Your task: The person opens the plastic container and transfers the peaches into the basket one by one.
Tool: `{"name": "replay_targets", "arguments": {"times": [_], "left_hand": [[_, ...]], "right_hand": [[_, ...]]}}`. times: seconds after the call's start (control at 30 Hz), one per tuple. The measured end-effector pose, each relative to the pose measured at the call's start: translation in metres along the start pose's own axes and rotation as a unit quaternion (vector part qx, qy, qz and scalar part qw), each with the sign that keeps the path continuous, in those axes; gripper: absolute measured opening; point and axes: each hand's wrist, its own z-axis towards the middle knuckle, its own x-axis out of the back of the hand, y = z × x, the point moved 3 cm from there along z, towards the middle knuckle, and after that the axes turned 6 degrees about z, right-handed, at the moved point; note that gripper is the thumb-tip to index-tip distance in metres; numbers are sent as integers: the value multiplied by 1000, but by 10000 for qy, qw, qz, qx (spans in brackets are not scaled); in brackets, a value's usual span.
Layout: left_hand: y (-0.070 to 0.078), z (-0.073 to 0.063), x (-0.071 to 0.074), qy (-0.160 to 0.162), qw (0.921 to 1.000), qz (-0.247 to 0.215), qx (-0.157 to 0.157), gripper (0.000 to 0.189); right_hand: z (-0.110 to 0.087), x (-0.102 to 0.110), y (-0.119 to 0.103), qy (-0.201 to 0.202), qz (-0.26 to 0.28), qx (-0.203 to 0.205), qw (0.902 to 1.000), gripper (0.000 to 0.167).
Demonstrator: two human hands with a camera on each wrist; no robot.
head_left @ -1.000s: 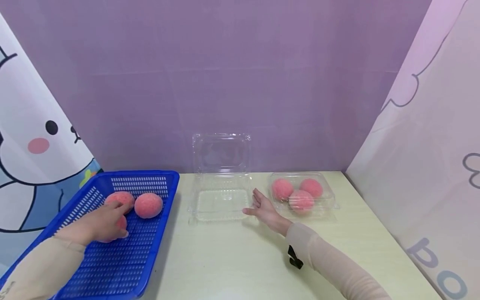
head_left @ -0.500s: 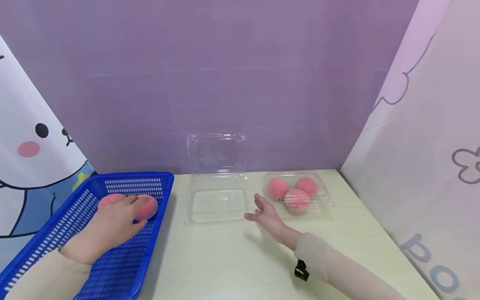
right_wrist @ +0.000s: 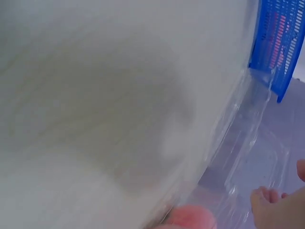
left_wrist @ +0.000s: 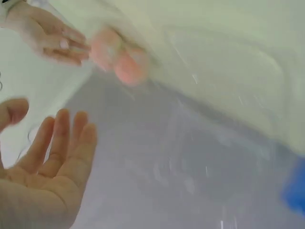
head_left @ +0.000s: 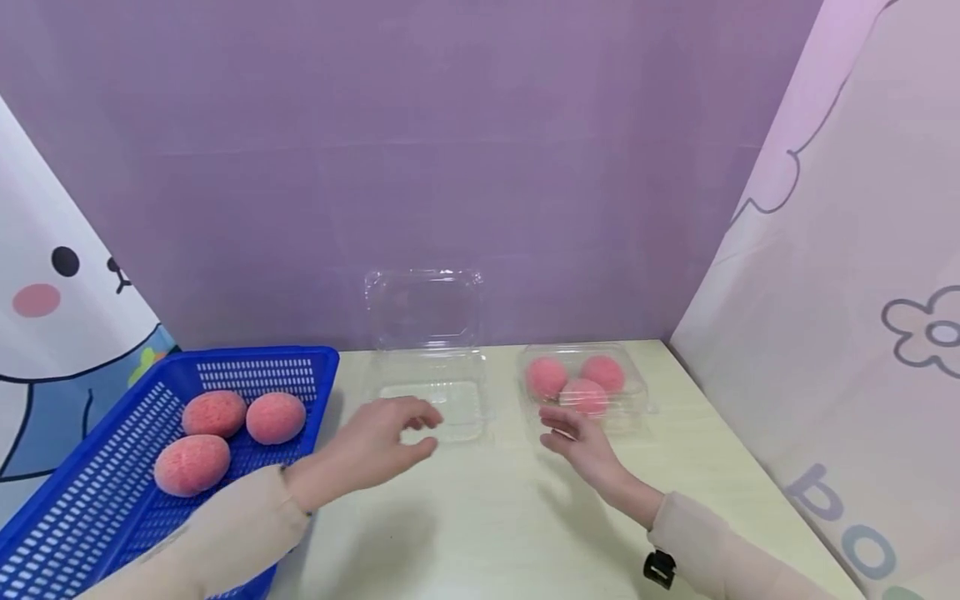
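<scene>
My left hand is over the table in front of the open clear plastic clamshell box, its fingers loosely bent and nothing in them. In the left wrist view its fingers are spread apart from the thumb. The right hand hovers in front of a closed clamshell, fingers extended, holding nothing. Three fuzzy pink peach-like fruits lie inside that closed box. At left, a blue mesh basket holds three more pink fruits.
Both boxes stand at the back of a pale table, against a purple backdrop. Printed cloth panels flank the table, with a cartoon figure at left. A black strap is at my right sleeve.
My left hand has come out of the basket and moved right, leaving three fruits there in view. The right hand has shifted right, from beside the open box to before the closed one.
</scene>
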Motion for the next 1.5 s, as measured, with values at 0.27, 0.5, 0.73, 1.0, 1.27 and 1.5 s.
{"name": "replay_targets", "arguments": {"times": [0.27,0.5,0.73,1.0,1.27,1.5], "left_hand": [[23,65,-41,-492,9834,-1693,428,16],[22,99,-81,-493,9680,-2358,706,26],[18,116,-114,-688,9392,-3111,1281,57],[21,128,-151,-697,9242,-3414,1560,75],[20,134,-160,-318,9183,-3532,1762,73],[21,131,-161,-429,9115,-3705,1731,79]], "right_hand": [[7,59,8,1025,-618,440,9918,26],[20,105,15,1423,-1118,494,9822,37],[36,145,24,1422,-1063,30,9841,61],[52,167,50,971,-580,-739,9908,70],[56,160,66,464,575,-1078,9914,60],[53,148,67,584,1584,-836,9821,26]]}}
